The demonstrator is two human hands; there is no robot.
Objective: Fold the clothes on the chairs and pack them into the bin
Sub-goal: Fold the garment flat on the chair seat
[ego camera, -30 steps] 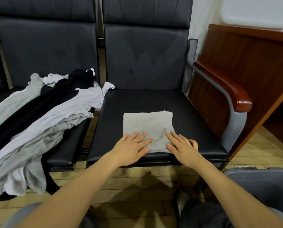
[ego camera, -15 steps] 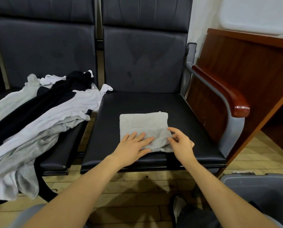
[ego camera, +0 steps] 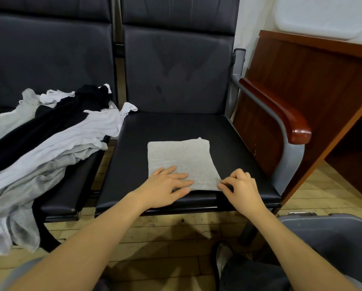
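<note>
A folded grey cloth (ego camera: 181, 156) lies flat on the seat of the right black chair (ego camera: 167, 127). My left hand (ego camera: 165, 185) rests flat on the cloth's near left part with straight fingers. My right hand (ego camera: 240, 186) has curled fingers and pinches the cloth's near right corner at the seat's front. A heap of unfolded grey, white and black clothes (ego camera: 43, 141) covers the left chair and hangs over its front edge. The grey bin (ego camera: 331, 238) stands on the floor at the lower right.
The right chair has a red-brown wooden armrest (ego camera: 281, 114) on a grey metal bar. A brown wooden desk panel (ego camera: 302, 80) stands just beyond it. Pale wooden floor (ego camera: 165, 234) runs under the chairs. A dark shoe (ego camera: 222, 257) shows beside the bin.
My right hand has gone from lying flat on the cloth to curling and pinching its near right corner. My left hand stays flat on the cloth.
</note>
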